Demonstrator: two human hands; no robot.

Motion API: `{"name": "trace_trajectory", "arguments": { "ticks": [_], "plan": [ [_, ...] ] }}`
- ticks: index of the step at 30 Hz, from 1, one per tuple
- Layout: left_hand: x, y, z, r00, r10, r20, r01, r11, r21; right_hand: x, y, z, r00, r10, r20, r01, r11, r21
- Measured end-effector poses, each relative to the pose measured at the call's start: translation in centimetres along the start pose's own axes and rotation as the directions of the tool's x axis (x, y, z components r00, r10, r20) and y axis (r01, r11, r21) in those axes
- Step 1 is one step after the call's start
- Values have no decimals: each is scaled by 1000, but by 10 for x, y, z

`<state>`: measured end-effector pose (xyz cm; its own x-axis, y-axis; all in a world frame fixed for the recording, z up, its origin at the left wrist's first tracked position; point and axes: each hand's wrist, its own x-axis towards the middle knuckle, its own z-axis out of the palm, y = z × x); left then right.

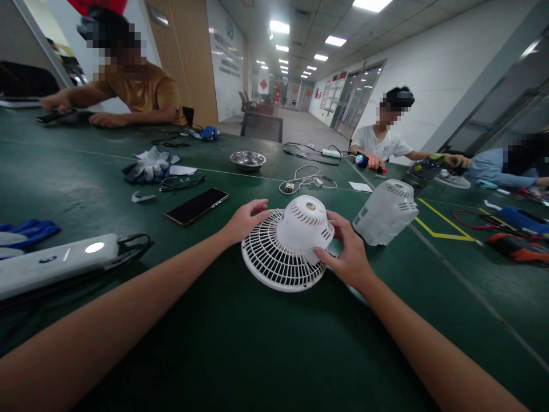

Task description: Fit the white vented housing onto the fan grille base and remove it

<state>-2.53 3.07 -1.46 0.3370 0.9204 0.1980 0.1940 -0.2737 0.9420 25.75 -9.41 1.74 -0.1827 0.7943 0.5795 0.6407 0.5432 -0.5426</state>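
Note:
A white fan head lies on the green table in front of me, its round slatted grille [278, 266] face down and its vented motor housing [300, 226] on top. My right hand [348, 252] is closed around the housing's right side, thumb in front and fingers behind. At the grille's left rim is my left hand [247, 220], its fingers stretched out and apart, with the thumb at the edge. To the right stands a separate white plastic housing with vent slots [384, 213], apart from my hands.
A black phone [197, 206], a metal bowl [247, 161], a coiled white cable [306, 180] and gloves [150, 166] lie beyond my hands. On the left is a long white device [60, 263]; on the right, an orange meter [521, 247]. Several people sit around the table.

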Motion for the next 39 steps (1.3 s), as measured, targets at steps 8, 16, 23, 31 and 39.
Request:
{"name": "trace_trajectory", "arguments": {
  "ticks": [8, 16, 23, 31, 39],
  "plan": [
    [-16, 41, 8, 848, 355, 392, -507, 759, 409, -1, 2, -3, 996, -12, 84, 10, 1000, 15],
    [-21, 43, 17, 860, 362, 360, -504, 715, 484, -1, 5, -5, 980, 15, 198, 1, 997, -80],
    [-20, 47, 17, 858, 343, 381, -506, 691, 516, -2, 6, -4, 984, 39, 176, -27, 997, -68],
    [-21, 51, 17, 863, 327, 384, -496, 688, 530, -2, 7, -7, 980, 16, 197, -10, 999, -31],
    [-20, 57, 15, 874, 280, 396, -469, 699, 540, 2, 8, -8, 981, -3, 193, 11, 999, -44]
  ]
}}
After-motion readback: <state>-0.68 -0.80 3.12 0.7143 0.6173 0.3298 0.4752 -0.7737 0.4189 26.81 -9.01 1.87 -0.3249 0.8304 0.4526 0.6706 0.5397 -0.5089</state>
